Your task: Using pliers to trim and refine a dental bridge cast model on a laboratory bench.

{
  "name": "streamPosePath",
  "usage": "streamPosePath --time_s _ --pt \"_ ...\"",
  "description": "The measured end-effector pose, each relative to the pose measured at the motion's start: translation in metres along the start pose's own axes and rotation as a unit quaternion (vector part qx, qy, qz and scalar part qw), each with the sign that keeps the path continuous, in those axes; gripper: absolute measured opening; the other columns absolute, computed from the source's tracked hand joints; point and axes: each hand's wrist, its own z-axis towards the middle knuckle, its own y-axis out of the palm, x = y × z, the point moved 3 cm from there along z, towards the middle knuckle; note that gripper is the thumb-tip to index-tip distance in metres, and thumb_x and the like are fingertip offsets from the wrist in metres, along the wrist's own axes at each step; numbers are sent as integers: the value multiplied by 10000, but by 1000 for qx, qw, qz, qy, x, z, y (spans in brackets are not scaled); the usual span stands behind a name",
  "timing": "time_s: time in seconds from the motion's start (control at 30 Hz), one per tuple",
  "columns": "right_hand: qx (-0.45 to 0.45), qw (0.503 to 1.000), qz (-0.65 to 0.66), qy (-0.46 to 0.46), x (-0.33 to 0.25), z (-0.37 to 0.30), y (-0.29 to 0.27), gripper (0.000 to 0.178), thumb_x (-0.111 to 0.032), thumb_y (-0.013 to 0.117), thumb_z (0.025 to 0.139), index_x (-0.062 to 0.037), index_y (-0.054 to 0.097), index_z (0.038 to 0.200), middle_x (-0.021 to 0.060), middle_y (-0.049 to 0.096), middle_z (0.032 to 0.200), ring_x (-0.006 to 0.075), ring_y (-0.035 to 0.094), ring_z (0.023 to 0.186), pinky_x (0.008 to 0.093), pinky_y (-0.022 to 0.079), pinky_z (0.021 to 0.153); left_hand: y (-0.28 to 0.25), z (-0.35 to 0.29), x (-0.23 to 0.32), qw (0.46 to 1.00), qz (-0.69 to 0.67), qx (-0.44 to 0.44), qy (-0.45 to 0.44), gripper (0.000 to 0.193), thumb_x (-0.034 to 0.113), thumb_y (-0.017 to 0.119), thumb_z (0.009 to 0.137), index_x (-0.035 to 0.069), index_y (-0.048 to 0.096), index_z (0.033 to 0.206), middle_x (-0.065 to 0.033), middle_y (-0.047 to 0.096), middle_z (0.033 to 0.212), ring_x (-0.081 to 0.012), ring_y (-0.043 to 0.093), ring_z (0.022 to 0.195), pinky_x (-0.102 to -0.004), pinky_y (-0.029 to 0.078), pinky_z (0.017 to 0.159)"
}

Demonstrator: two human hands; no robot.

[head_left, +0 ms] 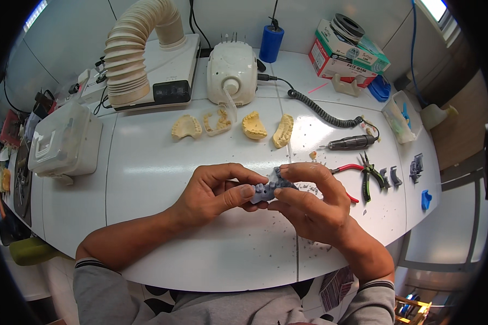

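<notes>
Between both hands, above the near middle of the table, is a small grey-blue dental model (261, 193) with tooth shapes along it. My left hand (211, 194) grips its left end, the thumb lying on the near side. My right hand (317, 197) pinches the right end between thumb and fingers, partly hiding it. Grey crumbs and shards (309, 188) are scattered on the table around and beneath the right hand. Just right of that hand lie pliers with green-and-black handles (366, 187) and a red-handled tool (346, 168), partly hidden by the hand.
Yellowish plaster dental models (254, 125) stand farther back. A black rotary handpiece (352, 142) lies right, its coiled cord leading to a white control unit (231, 73). Grey pieces (416, 168) sit at the right edge. A ribbed hose (126, 59) and plastic case (65, 140) occupy the left.
</notes>
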Motion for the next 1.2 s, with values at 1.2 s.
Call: streamPosePath --time_s 1.2 --pt "-43 998 6 -41 -1 -5 1 365 60 776 730 -28 773 1085 178 658 1101 255 697 909 354 609 701 0 -1 -8 999 -29 2 -28 389 69 828 905 -50 661 1236 -173 724 1155 -254 771 1048 -359 653 966"
